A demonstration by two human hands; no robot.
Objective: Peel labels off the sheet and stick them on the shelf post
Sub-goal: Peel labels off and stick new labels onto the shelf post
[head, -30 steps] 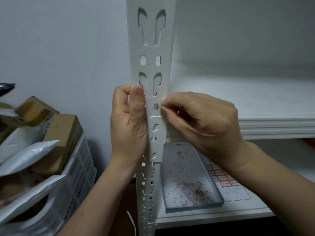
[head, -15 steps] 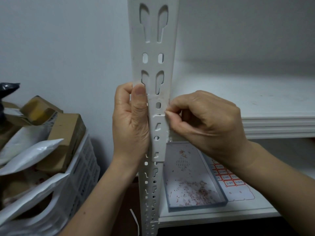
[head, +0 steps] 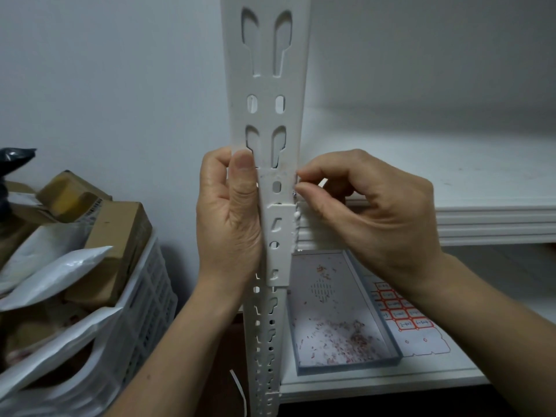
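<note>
Gripping the shelf post point(head: 270, 85) from its left side, the left hand point(head: 231, 218) wraps the edge and lays its thumb flat along the front face, beside the oval hole. The right hand point(head: 370, 212) has its thumb and forefinger pinched together at the right edge of the post, just above the step where a second piece overlaps. A tiny dark speck shows at the fingertips, but I cannot tell if a label is between them.

Compared with half a second ago, the right fingertips are a little higher on this edge; then they were at the level of the step. One second ago they were more on the front face, near the oval hole. The left hand has the same grip in all three moments.

The label sheet point(head: 412, 326), with its red-framed labels, lies on the lower shelf board point(head: 376, 383), partly hidden by the right wrist. Just beside it on the left is a shallow grey tray point(head: 340, 365) holding many small paper scraps. The upper shelf board point(head: 451, 176) is white and behind the right hand.

On the left stands a white plastic crate point(head: 150, 296) filled with cardboard boxes point(head: 117, 236) and white mailer bags point(head: 54, 275). A plain pale wall point(head: 120, 85) is behind everything.
</note>
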